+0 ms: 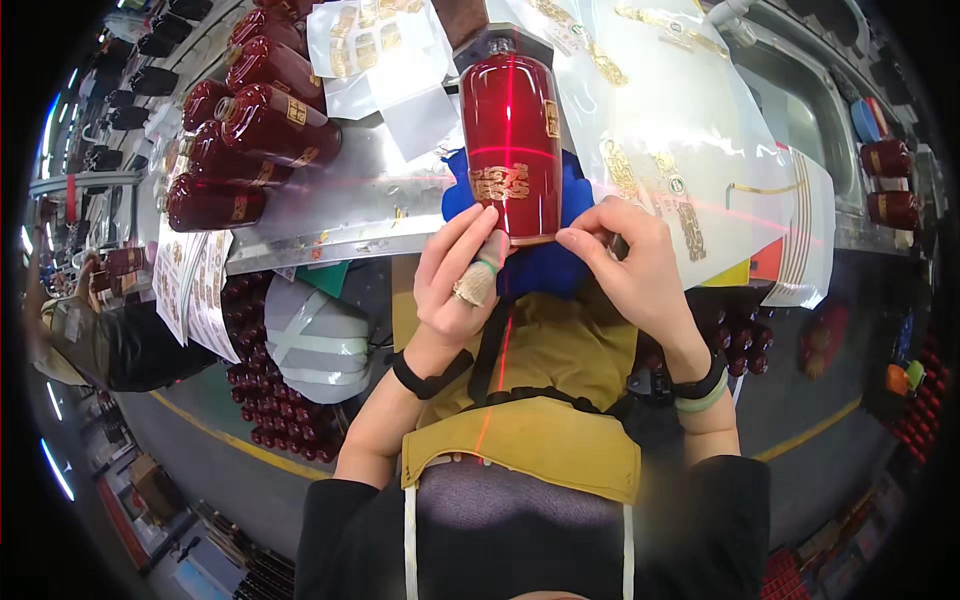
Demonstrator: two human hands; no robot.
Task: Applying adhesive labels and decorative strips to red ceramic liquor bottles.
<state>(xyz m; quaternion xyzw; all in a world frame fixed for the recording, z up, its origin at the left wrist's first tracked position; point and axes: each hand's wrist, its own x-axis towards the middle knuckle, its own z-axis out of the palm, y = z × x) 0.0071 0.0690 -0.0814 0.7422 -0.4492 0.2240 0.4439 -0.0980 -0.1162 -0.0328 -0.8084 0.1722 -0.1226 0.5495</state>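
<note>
A glossy dark red bottle [510, 120] lies in front of me, its neck away from me and its base towards me. Gold decals mark its lower body and its right side, and red laser lines cross it. Under it is a blue cloth [577, 195]. My left hand [455, 275] keeps a small brush [474, 285] with pale bristles tucked in its fingers, while its fingertips touch the bottle's lower left, beside the gold decal. My right hand [635, 260] is closed in a pinch at the base's right corner; anything between its fingertips is too small to make out.
Several red bottles [275, 125] crowd the bench's left side. Sheets of gold decals [640, 170] cover the right and far parts. A dark metal holder [500, 38] stands at the bottle's neck. A sink [815, 120] lies at far right. Another person [85, 330] is at left.
</note>
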